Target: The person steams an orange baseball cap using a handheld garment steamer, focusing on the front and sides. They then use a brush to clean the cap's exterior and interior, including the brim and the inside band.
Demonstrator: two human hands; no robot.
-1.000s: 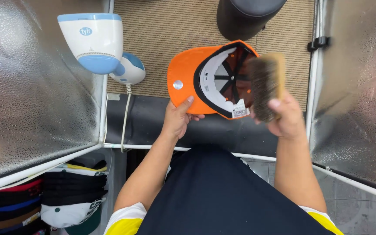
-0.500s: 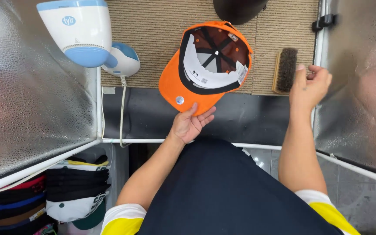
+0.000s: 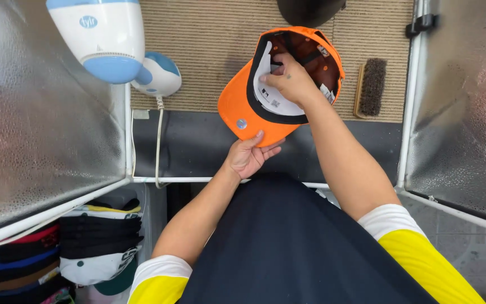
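One orange cap (image 3: pixel 243 107), one brush (image 3: pixel 371 87) — two hands (image 3: pixel 248 157).

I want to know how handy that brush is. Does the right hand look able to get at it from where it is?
Probably yes. The right hand is inside the orange cap, and the brush lies just to its right on the mat, with nothing between them. The hand would have to leave the cap first.

An orange cap (image 3: pixel 237 104) with a black underside edge is held upside down above the mat, its brim pointing toward the person. Its open crown faces up, showing a dark lining, white tags and stickers inside, and a small round sticker on the brim.
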